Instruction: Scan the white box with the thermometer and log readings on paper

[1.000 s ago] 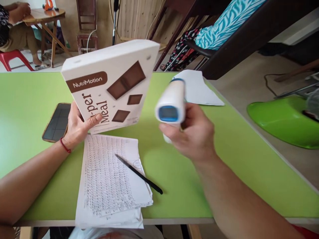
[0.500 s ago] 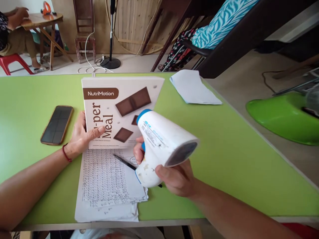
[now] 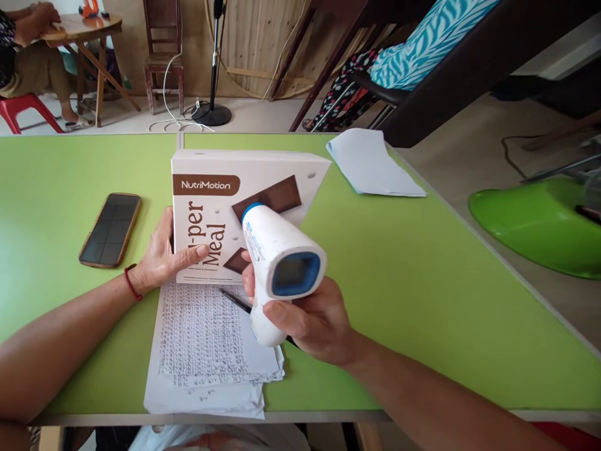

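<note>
My left hand (image 3: 171, 254) grips the lower left side of a white NutriMotion box (image 3: 206, 216), thumb across its front. The box is tilted up over the papers, its brown lettering and chocolate pictures facing me. In my right hand (image 3: 310, 319) is a white and blue infrared thermometer (image 3: 282, 250), fingers wrapped round its handle. Its small dark screen is turned towards me and its nose is close to the box front; I cannot tell whether they touch. Beneath them lie handwritten papers (image 3: 201, 338) and a black pen (image 3: 232, 299), partly covered by the thermometer.
A smartphone (image 3: 111, 230) lies left of the box on the green table (image 3: 422, 300). Folded white sheets (image 3: 373, 163) rest near the far right edge. Beyond the table are a microphone stand (image 3: 213, 75), a green plastic chair (image 3: 530, 228) and two seated people.
The thermometer has turned so that its screen faces me more, and it has shifted left. The box has moved slightly right and is angled a little differently.
</note>
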A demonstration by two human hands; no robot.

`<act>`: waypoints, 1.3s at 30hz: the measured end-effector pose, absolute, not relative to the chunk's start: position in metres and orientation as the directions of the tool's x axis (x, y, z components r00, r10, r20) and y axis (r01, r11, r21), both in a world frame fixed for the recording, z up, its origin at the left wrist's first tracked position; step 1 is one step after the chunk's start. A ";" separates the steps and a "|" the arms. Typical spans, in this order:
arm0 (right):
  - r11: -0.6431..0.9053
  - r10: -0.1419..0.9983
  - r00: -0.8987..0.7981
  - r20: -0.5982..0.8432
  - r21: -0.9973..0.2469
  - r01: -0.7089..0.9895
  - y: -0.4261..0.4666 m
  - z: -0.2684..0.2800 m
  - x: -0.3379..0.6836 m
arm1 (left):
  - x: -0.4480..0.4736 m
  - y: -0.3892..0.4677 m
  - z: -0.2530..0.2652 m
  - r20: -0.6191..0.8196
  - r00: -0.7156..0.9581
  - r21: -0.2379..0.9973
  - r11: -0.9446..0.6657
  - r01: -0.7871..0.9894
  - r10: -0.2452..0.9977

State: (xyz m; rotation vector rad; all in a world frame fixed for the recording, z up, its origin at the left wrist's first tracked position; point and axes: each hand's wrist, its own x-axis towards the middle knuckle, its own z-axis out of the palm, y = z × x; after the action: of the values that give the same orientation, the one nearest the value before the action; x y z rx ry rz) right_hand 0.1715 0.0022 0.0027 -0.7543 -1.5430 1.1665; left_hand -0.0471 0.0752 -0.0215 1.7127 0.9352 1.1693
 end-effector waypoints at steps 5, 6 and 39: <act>0.286 0.921 -0.253 0.297 -0.955 -0.082 0.001 0.006 0.170 | -0.047 0.075 -0.020 0.351 0.298 0.914 -0.394 0.095 0.887; 0.272 0.925 -0.252 0.284 -0.959 -0.084 0.001 0.007 0.170 | -0.047 0.075 -0.019 0.355 0.301 0.912 -0.398 0.097 0.885; 0.313 0.921 -0.235 0.310 -0.949 -0.025 -0.002 0.005 0.172 | -0.048 0.072 -0.008 0.440 0.208 0.844 -0.482 0.236 0.873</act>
State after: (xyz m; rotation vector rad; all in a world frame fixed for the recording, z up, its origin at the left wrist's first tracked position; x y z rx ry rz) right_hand 0.1722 -0.0015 0.0046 -0.8544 -1.5242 1.1251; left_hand -0.0480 0.0717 -0.0081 1.8531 1.0298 1.2894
